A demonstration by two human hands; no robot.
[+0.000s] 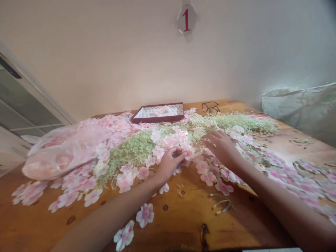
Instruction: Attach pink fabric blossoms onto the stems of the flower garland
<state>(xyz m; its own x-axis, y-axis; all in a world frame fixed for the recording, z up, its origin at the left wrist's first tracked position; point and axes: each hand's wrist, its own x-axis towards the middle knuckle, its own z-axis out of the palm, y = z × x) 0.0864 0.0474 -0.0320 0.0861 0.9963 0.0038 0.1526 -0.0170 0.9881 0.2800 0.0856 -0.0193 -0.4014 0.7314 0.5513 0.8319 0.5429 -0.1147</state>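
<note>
Reaching in from the lower corners of the view, both bare forearms angling inward across a glossy, knot-marked wooden worktop [183, 213]. Left hand [170, 163] curving palm-down, its fingers [179, 151] bunching at the edge of a thick drift of thin, fabric-like pink-and-white artificial blossoms [168, 141]; pinching them or only touching them, impossible to tell from this view. Right hand [222, 147] lying palm-down and half open, fingers gently arched, resting on the blossoms beside a matted strip of pale green shredded fibre [131, 150], gripping nothing visible.

Flat five-petalled shapes with deeper pink centres spreading across most of the worktop, a few lying singly on bare wood near the lower edge. Fine curled wire stems [222, 202] sitting on the wood just below the right hand. Translucent plastic bag [65, 150] slumping at the left, bulging with pink contents and resting against the drift. Shallow dark red tray [157, 119] with a white patterned lining sitting near the far edge, blossoms touching its rim. Thin-framed glasses [210, 107] lying just beside it. Rumpled white sack [296, 105] standing beyond the worktop's right side.
</note>
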